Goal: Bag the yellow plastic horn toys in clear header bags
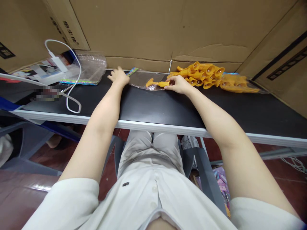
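My right hand (179,85) pinches one end of an orange plastic toy (161,84) between thumb and fingers. The toy's curved, hook-like tip points left and lies over a clear plastic bag (140,80); whether it is inside the bag I cannot tell. At the bag's left end, beside its colourful header strip (132,71), my left hand (118,77) rests with fingers apart, holding nothing visible. Just beyond my right hand lies a pile of similar orange toys (200,75) with flared, hollow ends.
Farther right lies a clear bag filled with orange toys (236,84). Flat clear bags (88,68) are stacked at the left, near a white cable (80,64) and adapter (59,64). Cardboard walls (134,28) enclose the black tabletop (158,110) at the back and sides.
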`<state>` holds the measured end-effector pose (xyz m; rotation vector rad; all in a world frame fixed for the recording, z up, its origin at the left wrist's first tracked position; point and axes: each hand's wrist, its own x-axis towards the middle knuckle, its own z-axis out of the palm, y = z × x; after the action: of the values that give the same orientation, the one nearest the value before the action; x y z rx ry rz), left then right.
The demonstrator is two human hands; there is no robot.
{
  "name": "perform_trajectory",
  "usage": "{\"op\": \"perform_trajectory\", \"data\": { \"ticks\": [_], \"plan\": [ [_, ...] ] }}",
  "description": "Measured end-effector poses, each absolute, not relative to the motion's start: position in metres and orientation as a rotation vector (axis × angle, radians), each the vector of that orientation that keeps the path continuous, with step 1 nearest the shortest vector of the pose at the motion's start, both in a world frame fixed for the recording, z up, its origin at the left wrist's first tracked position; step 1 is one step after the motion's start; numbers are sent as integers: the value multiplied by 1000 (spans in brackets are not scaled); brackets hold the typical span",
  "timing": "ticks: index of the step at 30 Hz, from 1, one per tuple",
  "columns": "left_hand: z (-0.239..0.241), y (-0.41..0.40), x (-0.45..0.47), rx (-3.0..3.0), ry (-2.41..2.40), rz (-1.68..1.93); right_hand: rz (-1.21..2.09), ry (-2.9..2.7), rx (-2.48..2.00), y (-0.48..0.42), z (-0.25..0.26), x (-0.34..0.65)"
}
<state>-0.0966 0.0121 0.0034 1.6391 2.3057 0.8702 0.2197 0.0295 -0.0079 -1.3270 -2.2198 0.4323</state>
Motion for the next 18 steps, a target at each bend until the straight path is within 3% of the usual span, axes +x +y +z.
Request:
{"op": "perform_trajectory", "data": {
  "ticks": [8, 18],
  "plan": [
    [-9, 33, -103, 1546, 2072, 1131, 431, -2184, -1282, 21, -2, 213],
    [12, 14, -63, 1390, 1627, 1216, 612, -2053, -1196, 14, 9, 213]
  ]
}}
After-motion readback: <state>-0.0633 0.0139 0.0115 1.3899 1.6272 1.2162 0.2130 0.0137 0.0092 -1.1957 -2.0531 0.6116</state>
